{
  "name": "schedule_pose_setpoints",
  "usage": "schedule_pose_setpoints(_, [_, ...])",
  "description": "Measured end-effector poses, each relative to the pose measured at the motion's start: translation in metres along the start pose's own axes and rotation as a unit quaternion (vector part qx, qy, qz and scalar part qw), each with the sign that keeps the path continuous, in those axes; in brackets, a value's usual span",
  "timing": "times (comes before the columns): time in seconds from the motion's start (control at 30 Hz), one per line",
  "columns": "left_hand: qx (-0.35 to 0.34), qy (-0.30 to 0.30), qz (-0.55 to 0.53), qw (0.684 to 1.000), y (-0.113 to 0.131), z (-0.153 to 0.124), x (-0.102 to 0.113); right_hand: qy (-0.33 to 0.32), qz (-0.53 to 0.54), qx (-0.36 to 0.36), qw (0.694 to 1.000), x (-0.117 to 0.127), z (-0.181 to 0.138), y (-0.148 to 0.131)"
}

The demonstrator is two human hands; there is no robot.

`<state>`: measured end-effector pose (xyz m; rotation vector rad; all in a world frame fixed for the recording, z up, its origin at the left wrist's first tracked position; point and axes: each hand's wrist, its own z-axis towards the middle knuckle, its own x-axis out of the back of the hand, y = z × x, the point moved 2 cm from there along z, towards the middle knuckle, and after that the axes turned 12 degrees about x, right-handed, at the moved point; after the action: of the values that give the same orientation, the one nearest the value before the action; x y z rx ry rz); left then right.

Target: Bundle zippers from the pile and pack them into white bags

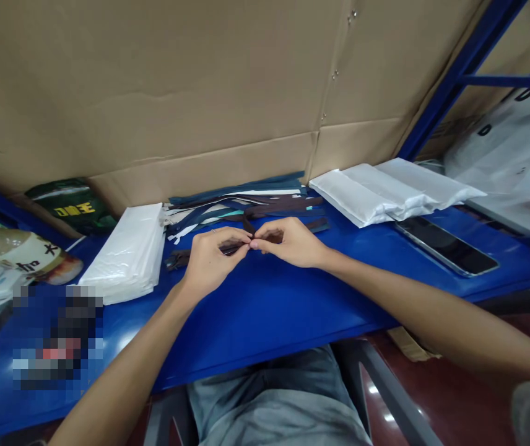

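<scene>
My left hand [209, 260] and my right hand [288, 241] meet over the blue table [265, 310], both pinched closed on a dark brown zipper [179, 258]. Its tape trails left from my left hand along the table, and a short end sticks up between the fingertips. Just behind my hands lies a loose pile of zippers [246, 207] in dark blue, brown, teal and white.
A stack of white plastic bags [128, 254] lies to the left, another stack of white bags [386, 192] to the right with a phone [446, 246] beside it. A cardboard wall [200, 93] backs the table. Printed packets [18, 248] sit at far left.
</scene>
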<state>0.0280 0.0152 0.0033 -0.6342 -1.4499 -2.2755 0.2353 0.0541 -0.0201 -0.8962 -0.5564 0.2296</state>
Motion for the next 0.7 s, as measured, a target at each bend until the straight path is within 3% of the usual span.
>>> schedule_pose_setpoints(0.17, [0.030, -0.027, -0.064, 0.997, 0.003, -0.004, -0.004, 0.010, -0.040, 0.002, 0.999, 0.000, -0.001, 0.001])
schedule_pose_setpoints(0.37, [0.076, 0.007, -0.092, 0.993, -0.006, -0.001, -0.009, 0.011, -0.151, 0.052, 0.987, -0.001, -0.002, -0.007])
schedule_pose_setpoints(0.7, [0.079, 0.009, -0.111, 0.991, -0.011, -0.002, -0.011, -0.013, -0.198, 0.071, 0.977, 0.001, -0.002, -0.011])
